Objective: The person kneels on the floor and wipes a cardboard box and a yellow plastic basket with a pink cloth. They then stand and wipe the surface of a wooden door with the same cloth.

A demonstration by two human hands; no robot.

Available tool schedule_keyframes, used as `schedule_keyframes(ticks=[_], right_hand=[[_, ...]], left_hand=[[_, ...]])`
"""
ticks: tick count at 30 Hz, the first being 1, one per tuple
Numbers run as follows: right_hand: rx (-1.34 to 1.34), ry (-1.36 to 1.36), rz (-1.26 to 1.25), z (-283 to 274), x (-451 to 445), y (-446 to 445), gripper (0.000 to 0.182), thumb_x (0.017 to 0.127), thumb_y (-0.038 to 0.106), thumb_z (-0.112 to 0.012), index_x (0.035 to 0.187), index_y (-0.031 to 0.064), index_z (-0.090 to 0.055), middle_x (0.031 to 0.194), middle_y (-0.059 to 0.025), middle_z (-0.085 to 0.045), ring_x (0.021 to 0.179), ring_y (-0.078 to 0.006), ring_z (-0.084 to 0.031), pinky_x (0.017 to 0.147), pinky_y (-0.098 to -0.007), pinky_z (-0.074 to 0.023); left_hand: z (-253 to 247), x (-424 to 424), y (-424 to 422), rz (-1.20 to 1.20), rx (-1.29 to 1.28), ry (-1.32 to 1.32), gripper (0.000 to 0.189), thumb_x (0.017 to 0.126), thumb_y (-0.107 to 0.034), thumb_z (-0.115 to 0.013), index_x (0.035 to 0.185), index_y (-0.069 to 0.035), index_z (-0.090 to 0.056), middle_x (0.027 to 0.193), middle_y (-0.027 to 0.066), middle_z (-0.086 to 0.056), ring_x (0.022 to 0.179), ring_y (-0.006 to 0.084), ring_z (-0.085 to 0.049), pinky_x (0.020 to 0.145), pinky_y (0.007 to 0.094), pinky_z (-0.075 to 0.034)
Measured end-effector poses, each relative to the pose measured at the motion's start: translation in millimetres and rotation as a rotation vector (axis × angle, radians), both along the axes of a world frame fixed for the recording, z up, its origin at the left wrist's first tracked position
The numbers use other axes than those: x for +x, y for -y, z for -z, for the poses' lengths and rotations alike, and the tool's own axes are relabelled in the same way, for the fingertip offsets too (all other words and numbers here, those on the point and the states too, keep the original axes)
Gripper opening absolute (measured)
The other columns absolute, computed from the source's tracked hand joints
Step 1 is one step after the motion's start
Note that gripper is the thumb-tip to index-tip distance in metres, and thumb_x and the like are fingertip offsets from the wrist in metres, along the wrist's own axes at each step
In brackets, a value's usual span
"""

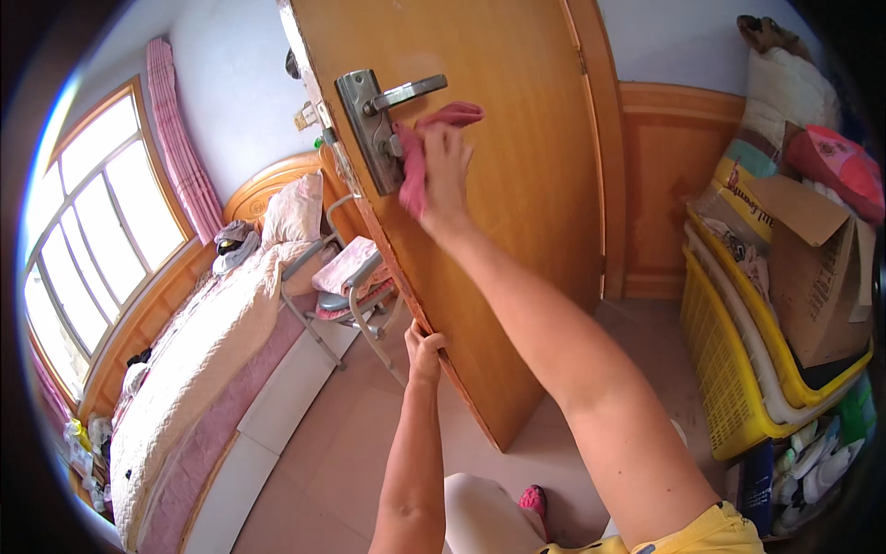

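Before me stands a brown wooden door [512,228], swung away from its frame. A metal lock plate [369,131] with a lever handle [408,92] is fixed near its free edge. My right hand [446,176] holds a pink cloth [414,166] against the lower part of the plate, beside the small thumb-turn knob [392,147]. The hand is slightly blurred, and part of the cloth sticks out above the fingers. Lower down, my left hand [423,352] grips the door's worn edge, its thumb on the face towards me and its fingers partly hidden.
Left of the door is a grey-framed chair [360,291] with folded pink cloth on it. Beyond it a bed [208,346] runs along the window wall. Stacked yellow plastic baskets [720,360] holding a cardboard box [810,277] and bags stand at right.
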State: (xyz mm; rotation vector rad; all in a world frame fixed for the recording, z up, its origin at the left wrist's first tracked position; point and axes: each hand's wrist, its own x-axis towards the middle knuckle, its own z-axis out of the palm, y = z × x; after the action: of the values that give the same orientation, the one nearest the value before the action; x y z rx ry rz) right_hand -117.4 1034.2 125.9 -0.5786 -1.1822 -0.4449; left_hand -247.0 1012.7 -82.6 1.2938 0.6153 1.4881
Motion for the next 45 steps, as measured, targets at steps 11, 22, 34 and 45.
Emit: schedule_keyframes(ticks=[11,22,34,45], right_hand=[[-0.430,0.555,-0.136,209.3,39.9,35.8,0.030,0.083,0.012,-0.057,0.113,0.0125,-0.054,0.121,-0.0126,-0.046,0.116,-0.0376,-0.039,0.096,-0.0446,-0.0387],[0.178,0.739,0.130,37.3,-31.6,4.5,0.034,0.080,0.017,-0.060,0.112,0.0101,-0.055,0.122,-0.0102,-0.050,0.108,-0.0330,-0.048,0.091,-0.0454,-0.0418],[-0.400,0.813,0.019,171.1,88.0,-40.8,0.042,0.078,0.015,-0.061,0.119,0.0088,-0.052,0.125,-0.0163,-0.045,0.112,-0.0404,-0.044,0.094,-0.0498,-0.0384],[0.023,0.035,0.067,-11.0,17.3,-92.8,0.047,0.074,0.014,-0.067,0.116,0.0060,-0.048,0.110,-0.0202,-0.047,0.101,-0.0406,-0.045,0.084,-0.0494,-0.0385]], left_hand=[[2.5,-4.2,-16.1,-0.020,-0.018,0.033,0.042,0.054,0.005,-0.050,0.096,0.004,-0.058,0.084,0.0055,-0.062,0.070,0.0159,-0.059,0.064,0.0255,-0.048],[14.9,-23.5,-54.6,0.023,-0.024,0.057,0.045,0.055,0.001,-0.051,0.099,0.005,-0.059,0.092,0.0055,-0.062,0.078,0.0169,-0.060,0.068,0.0247,-0.048],[-105.2,-68.6,-78.0,-0.096,0.206,0.012,0.044,0.097,-0.036,-0.047,0.130,-0.006,-0.050,0.117,0.0020,-0.058,0.104,0.0139,-0.056,0.090,0.0278,-0.042],[-243.1,-18.2,-103.9,-1.190,0.543,-0.632,0.096,0.087,-0.073,-0.038,0.135,0.010,-0.039,0.126,0.0338,-0.051,0.121,0.0449,-0.048,0.102,0.0486,-0.035]])
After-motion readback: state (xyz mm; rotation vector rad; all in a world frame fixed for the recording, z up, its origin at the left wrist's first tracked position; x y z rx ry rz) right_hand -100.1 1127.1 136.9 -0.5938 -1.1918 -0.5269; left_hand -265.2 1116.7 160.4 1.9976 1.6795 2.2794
